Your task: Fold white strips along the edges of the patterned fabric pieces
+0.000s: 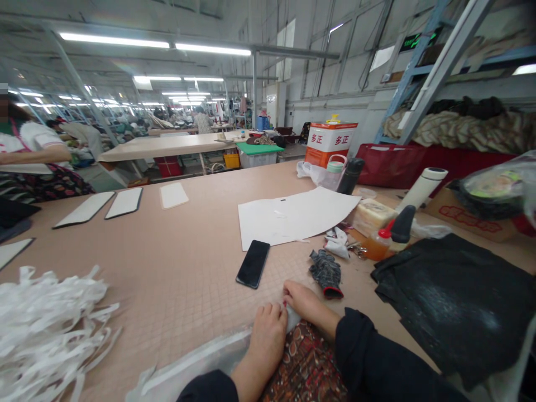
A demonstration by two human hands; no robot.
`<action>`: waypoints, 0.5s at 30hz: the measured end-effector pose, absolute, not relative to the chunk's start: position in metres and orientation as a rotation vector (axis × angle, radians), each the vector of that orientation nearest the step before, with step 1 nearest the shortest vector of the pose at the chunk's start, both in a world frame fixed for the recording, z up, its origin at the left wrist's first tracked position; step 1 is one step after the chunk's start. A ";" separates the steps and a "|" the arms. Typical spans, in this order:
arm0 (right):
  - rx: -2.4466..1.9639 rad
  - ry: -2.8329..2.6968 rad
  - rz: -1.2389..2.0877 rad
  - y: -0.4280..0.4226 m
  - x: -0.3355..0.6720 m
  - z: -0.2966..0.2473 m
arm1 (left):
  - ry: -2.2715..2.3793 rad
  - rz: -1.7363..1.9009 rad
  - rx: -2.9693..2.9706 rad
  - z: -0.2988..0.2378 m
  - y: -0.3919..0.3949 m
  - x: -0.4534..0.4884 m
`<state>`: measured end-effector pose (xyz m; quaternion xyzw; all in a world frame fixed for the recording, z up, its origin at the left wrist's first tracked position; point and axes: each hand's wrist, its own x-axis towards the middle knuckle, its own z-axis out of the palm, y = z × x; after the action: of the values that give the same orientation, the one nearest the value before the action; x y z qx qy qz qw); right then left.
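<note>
My left hand [266, 340] and my right hand [307, 304] meet at the near edge of the padded beige table [176, 268]. Both pinch a white material strip [201, 349] that runs off to the lower left, and the fingers hide its end. A patterned brown cloth [305, 363] lies under my forearms. Just beyond my right hand is a black-and-red work glove [326, 273]. A black smartphone [253, 264] lies face up ahead of my hands, below a large white sheet [293, 218]. A heap of white strips [42, 329] lies at the left.
A black fabric sheet [452, 301] covers the table's right side. Bottles, a white flask [421, 190], and an orange-and-white tin [330, 144] stand beyond it. White panels [124, 202] lie on the far left. A co-worker [33, 156] stands at the left edge.
</note>
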<state>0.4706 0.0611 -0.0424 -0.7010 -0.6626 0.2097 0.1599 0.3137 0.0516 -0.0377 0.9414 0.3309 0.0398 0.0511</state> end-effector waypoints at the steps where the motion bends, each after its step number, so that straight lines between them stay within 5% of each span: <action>1: -1.986 -1.889 0.586 0.059 0.469 -0.042 | 1.021 0.126 2.851 -0.038 0.052 0.314; 10: -1.757 -1.944 0.547 0.025 0.451 -0.044 | 1.256 0.274 2.427 -0.034 0.065 0.296; 15: -1.701 -2.149 0.426 0.018 0.445 -0.036 | 1.077 0.176 2.730 -0.030 0.062 0.286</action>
<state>0.4452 0.0176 -0.0363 -0.6028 -0.7618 0.1510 0.1830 0.2859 0.0621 -0.0300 0.9239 0.3643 0.0594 0.1005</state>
